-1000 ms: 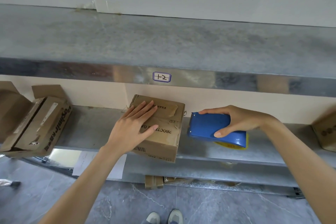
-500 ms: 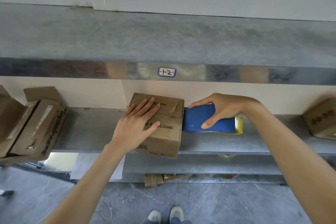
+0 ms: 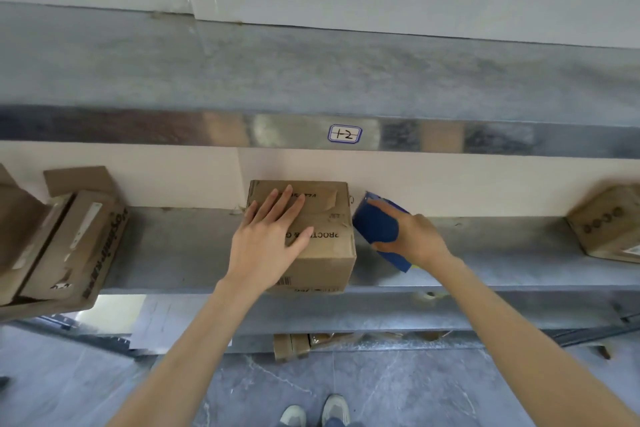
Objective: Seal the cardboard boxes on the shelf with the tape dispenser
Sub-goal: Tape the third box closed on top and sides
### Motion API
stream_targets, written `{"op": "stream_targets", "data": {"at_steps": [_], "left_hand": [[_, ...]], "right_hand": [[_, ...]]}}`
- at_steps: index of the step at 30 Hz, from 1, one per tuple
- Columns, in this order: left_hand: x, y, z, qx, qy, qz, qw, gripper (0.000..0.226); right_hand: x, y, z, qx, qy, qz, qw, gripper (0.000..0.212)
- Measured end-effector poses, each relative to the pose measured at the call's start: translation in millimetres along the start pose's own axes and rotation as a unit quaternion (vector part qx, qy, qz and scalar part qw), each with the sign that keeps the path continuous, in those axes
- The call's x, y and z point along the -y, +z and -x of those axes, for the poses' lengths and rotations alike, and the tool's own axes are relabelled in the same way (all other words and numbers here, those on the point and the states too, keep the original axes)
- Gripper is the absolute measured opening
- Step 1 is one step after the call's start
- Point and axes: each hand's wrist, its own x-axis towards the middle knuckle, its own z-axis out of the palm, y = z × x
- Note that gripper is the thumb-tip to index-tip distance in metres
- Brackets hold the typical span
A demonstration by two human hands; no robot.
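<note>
Box [image 3: 329, 218] sits on the shelf [image 3: 180, 246], its back against the wall and its front edge at the shelf lip. The left hand [image 3: 266, 246] lies flat on its top, fingers straight and spread, pressing the flaps down. The right hand [image 3: 419, 239] is wrapped round the blue dispenser [image 3: 375, 227], which is tilted and sits just beside the box's right side, nose toward the wall; whether it touches the cardboard I cannot tell.

The step in hand looks like starting the tape. To do it well, anchor the tape end on the box's side wall below the top edge, press firmly, then draw the dispenser across the top in one straight pull along the flap seam. Old torn tape covers part of the top, so the seam's exact line is hard to read. The left fingers lie across much of the top, so they need to shift clear of the tape's path while holding the box against sliding. Other boxes, one left [image 3: 79, 236] and one right [image 3: 609, 222], stand well apart.
</note>
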Motion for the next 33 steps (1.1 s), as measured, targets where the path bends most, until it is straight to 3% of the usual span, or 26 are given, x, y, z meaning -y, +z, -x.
{"op": "stream_targets", "data": {"at_steps": [12, 18, 27, 33], "left_hand": [[2.7, 1.4, 1.1, -0.010, 0.015, -0.013, 1.000, 0.065], [3.3, 3.1, 0.8, -0.011, 0.014, -0.018, 1.000, 0.064], [3.8, 4.7, 0.5, -0.016, 0.014, -0.016, 1.000, 0.063], [3.5, 4.3, 0.0, -0.015, 0.012, -0.017, 1.000, 0.063]], "right_hand": [[-2.2, 67.8, -13.0, -0.077, 0.075, -0.006, 0.994, 0.084], [-0.3, 73.5, -20.8, -0.016, 0.063, 0.019, 0.998, 0.078], [-7.4, 58.8, -27.6, 0.032, 0.034, -0.072, 0.996, 0.087], [-15.9, 58.9, -24.3, 0.023, 0.028, 0.026, 0.999, 0.080]]}}
